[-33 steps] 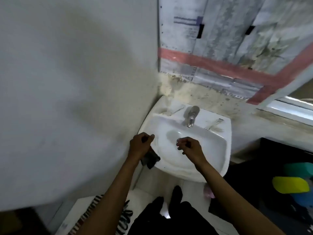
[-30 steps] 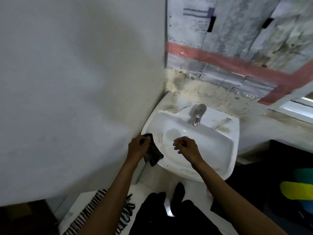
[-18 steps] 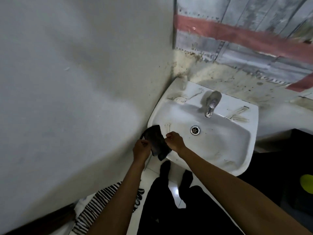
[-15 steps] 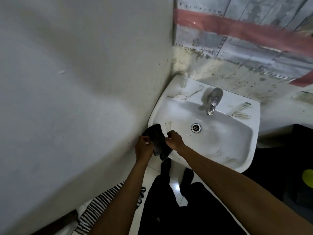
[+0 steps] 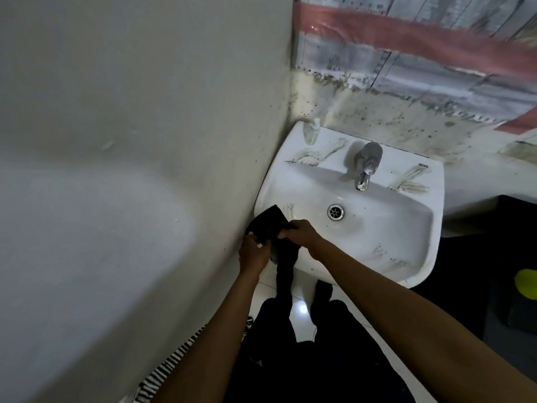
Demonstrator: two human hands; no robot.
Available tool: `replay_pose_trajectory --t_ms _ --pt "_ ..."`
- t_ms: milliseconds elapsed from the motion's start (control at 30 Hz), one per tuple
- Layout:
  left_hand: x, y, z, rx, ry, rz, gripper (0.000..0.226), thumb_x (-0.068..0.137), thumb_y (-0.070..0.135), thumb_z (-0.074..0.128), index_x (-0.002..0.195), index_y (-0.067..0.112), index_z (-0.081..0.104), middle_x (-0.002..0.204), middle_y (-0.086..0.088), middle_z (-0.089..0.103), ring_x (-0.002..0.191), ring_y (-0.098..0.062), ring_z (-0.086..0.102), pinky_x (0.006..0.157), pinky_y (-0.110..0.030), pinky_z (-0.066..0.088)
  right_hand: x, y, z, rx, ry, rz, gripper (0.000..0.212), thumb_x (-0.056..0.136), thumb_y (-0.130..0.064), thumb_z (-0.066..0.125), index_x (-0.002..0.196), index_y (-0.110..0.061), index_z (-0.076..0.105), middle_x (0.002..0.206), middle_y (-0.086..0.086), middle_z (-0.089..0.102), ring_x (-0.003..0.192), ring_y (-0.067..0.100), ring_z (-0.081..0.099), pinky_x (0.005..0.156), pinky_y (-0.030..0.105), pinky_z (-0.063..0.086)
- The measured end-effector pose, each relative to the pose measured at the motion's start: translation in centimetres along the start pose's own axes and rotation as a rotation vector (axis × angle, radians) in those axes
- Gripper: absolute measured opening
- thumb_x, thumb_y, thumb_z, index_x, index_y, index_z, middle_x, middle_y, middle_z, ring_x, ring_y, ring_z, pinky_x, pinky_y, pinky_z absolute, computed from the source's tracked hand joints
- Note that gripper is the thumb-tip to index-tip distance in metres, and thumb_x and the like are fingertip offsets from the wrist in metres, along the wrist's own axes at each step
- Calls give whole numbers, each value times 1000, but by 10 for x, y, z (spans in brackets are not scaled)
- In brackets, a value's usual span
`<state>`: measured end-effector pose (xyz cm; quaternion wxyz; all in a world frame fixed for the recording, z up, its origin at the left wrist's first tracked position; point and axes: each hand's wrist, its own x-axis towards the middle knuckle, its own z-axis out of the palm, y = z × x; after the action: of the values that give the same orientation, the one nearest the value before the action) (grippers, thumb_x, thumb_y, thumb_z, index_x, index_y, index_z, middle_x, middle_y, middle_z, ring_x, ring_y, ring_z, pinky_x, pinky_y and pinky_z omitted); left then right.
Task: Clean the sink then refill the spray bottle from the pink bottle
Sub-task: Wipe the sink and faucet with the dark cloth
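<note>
A white wall sink (image 5: 406, 228) with streaks of dirt fills the middle right, with a metal tap (image 5: 366, 167) and a drain (image 5: 335, 212). A dark cloth (image 5: 268, 223) lies over the sink's front left rim. My left hand (image 5: 253, 253) grips the cloth's lower edge just outside the rim. My right hand (image 5: 299, 235) pinches the cloth from the basin side. A small clear bottle (image 5: 311, 132) stands upright on the sink's back left corner. No pink bottle is in view.
A plain wall (image 5: 130, 141) runs close along the sink's left side. A black-and-white striped mat (image 5: 174, 365) lies on the tiled floor (image 5: 302, 309) below. A yellow-green object (image 5: 526, 283) sits low at the right edge in a dark area.
My right hand moved left from over the basin to the cloth and took hold of it beside my left hand. The view tilted down and left, bringing the drain and small bottle into sight.
</note>
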<state>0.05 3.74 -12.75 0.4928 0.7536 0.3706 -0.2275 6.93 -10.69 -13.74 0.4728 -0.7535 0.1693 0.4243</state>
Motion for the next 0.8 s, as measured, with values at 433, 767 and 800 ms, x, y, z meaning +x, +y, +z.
replay_pose_trajectory --t_ms 433,767,800 --pt "-35 15 -10 155 -182 682 76 73 55 80 138 34 48 135 15 53 125 -5 52 102 -27 49 -63 -19 -40 225 -185 -223 23 79 -27 65 96 -12 73 91 4 73 87 17 70 75 26 54" --pt "-43 22 6 75 -255 563 43 72 37 85 105 37 57 91 24 68 88 14 64 67 -3 47 -91 -11 -58 78 -206 -378 11 82 -17 82 92 -20 79 85 10 77 74 19 73 65 29 56" --pt "-42 21 6 93 -271 557 43 73 36 85 106 37 58 92 25 68 87 16 63 68 -3 47 -94 -11 -58 -12 -169 -416 10 81 -19 83 83 -27 78 79 2 75 72 14 71 67 27 54"
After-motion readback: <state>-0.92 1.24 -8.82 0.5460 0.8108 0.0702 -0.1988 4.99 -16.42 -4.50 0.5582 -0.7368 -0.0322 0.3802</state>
